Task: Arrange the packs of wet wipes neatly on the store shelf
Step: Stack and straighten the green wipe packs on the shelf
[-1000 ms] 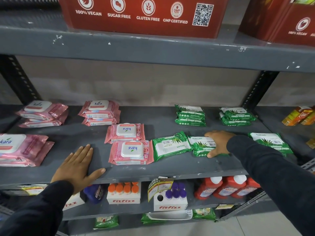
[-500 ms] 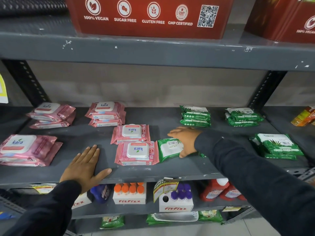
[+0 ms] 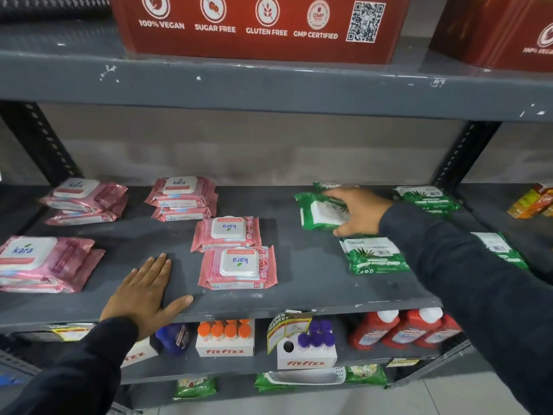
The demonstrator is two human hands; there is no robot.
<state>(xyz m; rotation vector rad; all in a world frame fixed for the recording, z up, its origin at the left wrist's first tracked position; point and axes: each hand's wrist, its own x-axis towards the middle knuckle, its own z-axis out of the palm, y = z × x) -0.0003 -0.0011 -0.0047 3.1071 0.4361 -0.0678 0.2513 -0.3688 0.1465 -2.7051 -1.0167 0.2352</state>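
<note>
While the left hand stays flat, the right hand — grip holding a green pack — has lifted it rearward.

Red boxes above — fitfizz bottle packs, red bottles below.

Glossy plastic pink packs lie on a matt, chipped grey metal shelf.

Single head-worn wide-angle view, looking forward and down at close range onto the grey shelf, facing the back wall, lower shelves showing beneath.
</note>
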